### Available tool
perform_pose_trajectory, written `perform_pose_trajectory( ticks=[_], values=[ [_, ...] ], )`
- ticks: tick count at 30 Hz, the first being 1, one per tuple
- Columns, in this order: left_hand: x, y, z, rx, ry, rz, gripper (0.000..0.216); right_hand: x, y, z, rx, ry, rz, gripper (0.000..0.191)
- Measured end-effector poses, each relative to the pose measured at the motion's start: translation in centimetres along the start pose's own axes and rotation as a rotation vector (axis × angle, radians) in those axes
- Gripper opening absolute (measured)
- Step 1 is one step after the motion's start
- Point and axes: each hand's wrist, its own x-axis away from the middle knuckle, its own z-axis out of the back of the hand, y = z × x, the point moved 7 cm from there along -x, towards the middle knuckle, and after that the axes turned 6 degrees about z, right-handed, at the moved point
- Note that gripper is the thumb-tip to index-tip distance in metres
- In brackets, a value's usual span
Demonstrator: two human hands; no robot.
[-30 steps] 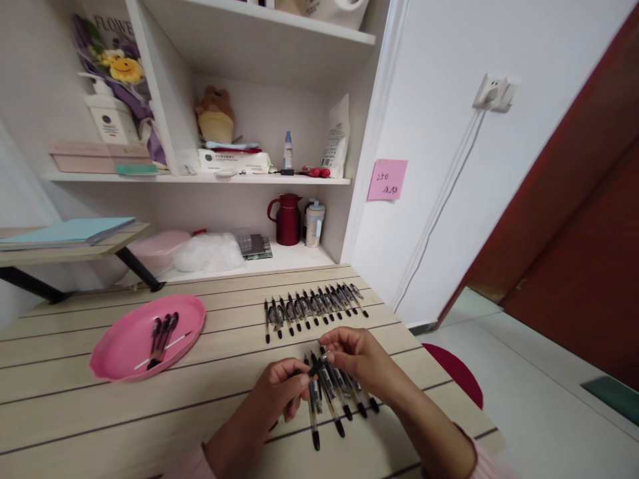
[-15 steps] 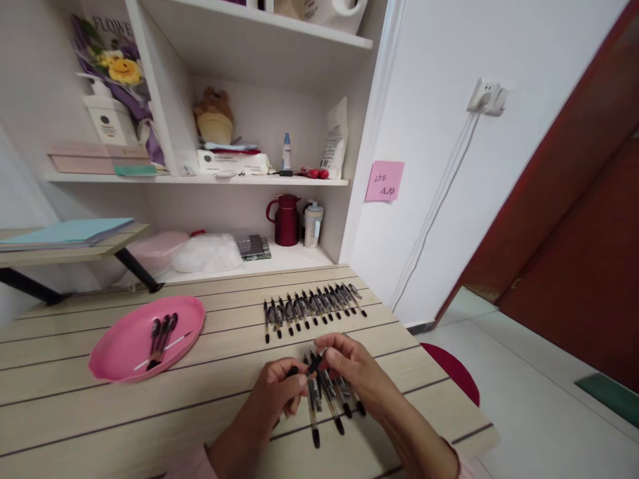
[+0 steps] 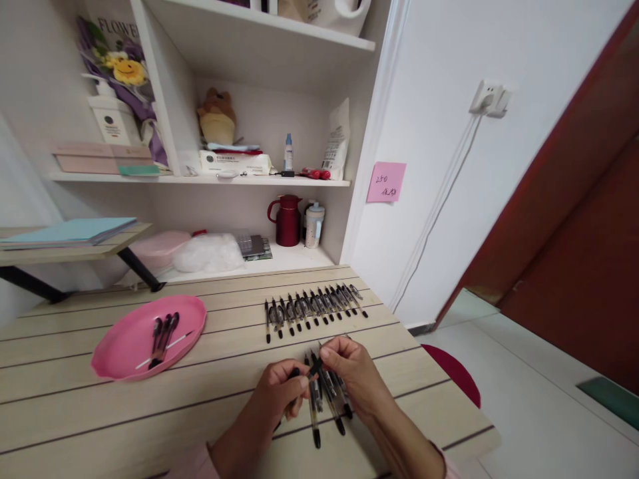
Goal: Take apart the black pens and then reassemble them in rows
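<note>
Pen part, slim and black, is held slantwise above the near side of the table, between the person's two hands. The left hand grips it between thumb and forefinger, in much the same place as a second ago, with another dark length showing through the curled fingers. The right hand has shifted slightly down and toward the left hand, its fingers now drawn together; they pinch at the part's upper end, though exactly what they hold is too small to tell. Below lies a fan of clear-barrelled pens; three black ends show clearly now where five did, the right hand covering the others. Beyond the hands, the row of pens lies side by side, unchanged. The pink tray, to the left, also stays put, with three dark pen-like pieces and a thin white stick in it. On the shelf past the table's far edge, the red jug stands just beside a pale cup, both as before.
</note>
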Motion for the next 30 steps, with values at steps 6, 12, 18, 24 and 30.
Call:
perform_pose_trajectory(
  ticks=[6, 12, 18, 24, 30],
  values=[
    [0.0, -0.2, -0.1, 0.045, -0.009, 0.010, 0.024, 0.2, 0.1, -0.9, -0.081, -0.054, -0.015, 0.030],
    [-0.4, -0.3, 0.1, 0.042, 0.004, 0.003, 0.023, 0.2, 0.5, -1.3, -0.152, -0.057, -0.004, 0.028],
    [-0.7, -0.5, 0.5, 0.044, 0.008, -0.023, 0.023, 0.1, 0.9, -1.0, -0.183, 0.003, -0.002, 0.024],
    [-0.6, -0.5, 0.5, 0.027, 0.007, -0.034, 0.020, 0.3, 0.8, -1.6, -0.233, -0.006, -0.027, 0.025],
    [-0.8, -0.7, 1.1, -0.083, 0.084, -0.071, 0.017, -0.1, 0.7, -0.8, 0.009, 0.071, 0.054, 0.027]
  ],
)
